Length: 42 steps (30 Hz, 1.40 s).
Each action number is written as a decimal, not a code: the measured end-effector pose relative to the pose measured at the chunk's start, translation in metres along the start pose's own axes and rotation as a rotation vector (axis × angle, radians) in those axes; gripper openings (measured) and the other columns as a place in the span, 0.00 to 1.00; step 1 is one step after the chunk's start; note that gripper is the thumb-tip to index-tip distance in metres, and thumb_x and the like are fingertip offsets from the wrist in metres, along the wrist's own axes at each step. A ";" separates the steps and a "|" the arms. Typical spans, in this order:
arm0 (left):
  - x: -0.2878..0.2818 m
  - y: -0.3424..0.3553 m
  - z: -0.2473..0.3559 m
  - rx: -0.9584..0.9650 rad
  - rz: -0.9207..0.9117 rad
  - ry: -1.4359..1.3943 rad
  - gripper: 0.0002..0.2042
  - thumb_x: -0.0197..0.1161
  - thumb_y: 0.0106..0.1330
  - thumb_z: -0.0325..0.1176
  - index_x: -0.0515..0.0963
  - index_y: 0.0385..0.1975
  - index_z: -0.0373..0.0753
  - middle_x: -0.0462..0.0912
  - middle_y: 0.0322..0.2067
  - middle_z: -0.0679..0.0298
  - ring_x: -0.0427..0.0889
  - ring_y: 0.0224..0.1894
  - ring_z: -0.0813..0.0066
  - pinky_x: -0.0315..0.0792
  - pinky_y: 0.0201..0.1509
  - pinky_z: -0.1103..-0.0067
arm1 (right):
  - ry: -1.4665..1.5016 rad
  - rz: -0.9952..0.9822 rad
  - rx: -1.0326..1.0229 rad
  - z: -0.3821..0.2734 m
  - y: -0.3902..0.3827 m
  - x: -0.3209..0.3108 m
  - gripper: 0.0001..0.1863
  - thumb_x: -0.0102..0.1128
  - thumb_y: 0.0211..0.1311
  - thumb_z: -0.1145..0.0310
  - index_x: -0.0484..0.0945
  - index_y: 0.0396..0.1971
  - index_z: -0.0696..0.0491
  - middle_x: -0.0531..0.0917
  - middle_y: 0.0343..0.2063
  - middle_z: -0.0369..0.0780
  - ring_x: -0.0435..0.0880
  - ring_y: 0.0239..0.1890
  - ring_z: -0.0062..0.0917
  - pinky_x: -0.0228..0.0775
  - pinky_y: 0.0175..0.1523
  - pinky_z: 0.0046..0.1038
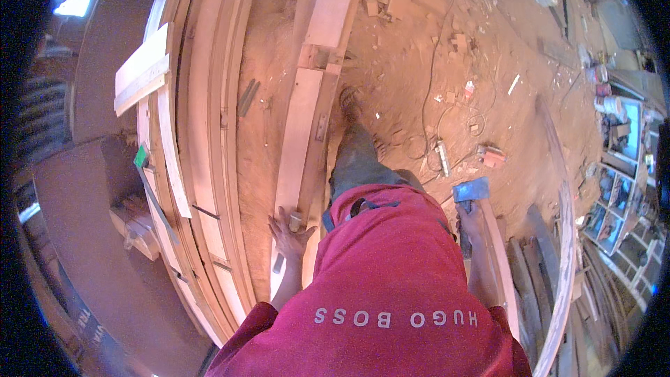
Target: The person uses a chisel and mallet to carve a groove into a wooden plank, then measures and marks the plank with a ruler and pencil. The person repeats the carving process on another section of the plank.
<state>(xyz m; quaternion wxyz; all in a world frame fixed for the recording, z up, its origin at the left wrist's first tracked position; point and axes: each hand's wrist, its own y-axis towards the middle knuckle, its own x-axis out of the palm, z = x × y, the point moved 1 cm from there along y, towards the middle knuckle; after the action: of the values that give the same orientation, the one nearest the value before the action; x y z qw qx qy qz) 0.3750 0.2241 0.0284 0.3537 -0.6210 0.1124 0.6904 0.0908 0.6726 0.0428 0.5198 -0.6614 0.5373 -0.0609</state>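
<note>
My left hand point(289, 237) lies on a long, pale wooden beam point(299, 112), its fingers spread apart. Between the thumb and fingers stands a short, round-ended wooden piece point(295, 221); its lower part is hidden, and I cannot tell whether the hand touches it. A small dark slot or mark point(278, 263) shows on the beam beside the wrist. At my right side, my right hand point(470, 222) is closed round a blue-headed tool point(471, 189), the blocky head upward. Most of the tool's handle is hidden by the hand. Farther up, the beam has a notched joint point(319, 57).
Several long planks point(213, 98) run along the left, with short boards point(143, 73) across them. Wood scraps point(391, 0), a cable point(428, 105) and a reddish object point(492, 156) lie on the dusty ground. Timber point(530, 272) and a compartmented rack point(618, 188) stand right.
</note>
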 end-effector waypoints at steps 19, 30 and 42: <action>0.026 -0.030 0.031 -0.263 -0.020 -0.226 0.52 0.76 0.37 0.39 0.56 0.70 0.54 0.66 0.56 0.46 0.67 0.58 0.44 0.70 0.57 0.57 | -0.120 -0.107 -0.240 -0.108 0.039 -0.006 0.14 0.62 0.61 0.63 0.73 0.38 0.56 0.75 0.18 0.38 0.74 0.12 0.23 0.68 0.16 0.28; 0.002 -0.020 0.026 -0.185 -0.003 -0.234 0.44 0.75 0.44 0.39 0.62 0.67 0.49 0.66 0.56 0.46 0.70 0.57 0.44 0.71 0.56 0.58 | -0.112 -0.164 -0.158 -0.096 0.053 0.015 0.11 0.60 0.64 0.64 0.72 0.38 0.55 0.73 0.17 0.34 0.73 0.13 0.20 0.66 0.17 0.26; -0.094 0.223 0.198 0.292 -0.380 -0.255 0.30 0.77 0.45 0.44 0.72 0.46 0.39 0.80 0.38 0.50 0.82 0.40 0.49 0.76 0.40 0.60 | 0.079 -0.202 0.025 -0.109 0.022 0.091 0.13 0.62 0.65 0.63 0.70 0.37 0.54 0.74 0.16 0.34 0.73 0.12 0.19 0.67 0.15 0.25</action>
<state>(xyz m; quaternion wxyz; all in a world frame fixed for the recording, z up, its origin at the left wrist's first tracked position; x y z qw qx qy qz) 0.0784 0.1477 0.0930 0.5739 -0.4815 0.0466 0.6608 0.0446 0.5368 0.0316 0.4975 -0.7027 0.4872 -0.1457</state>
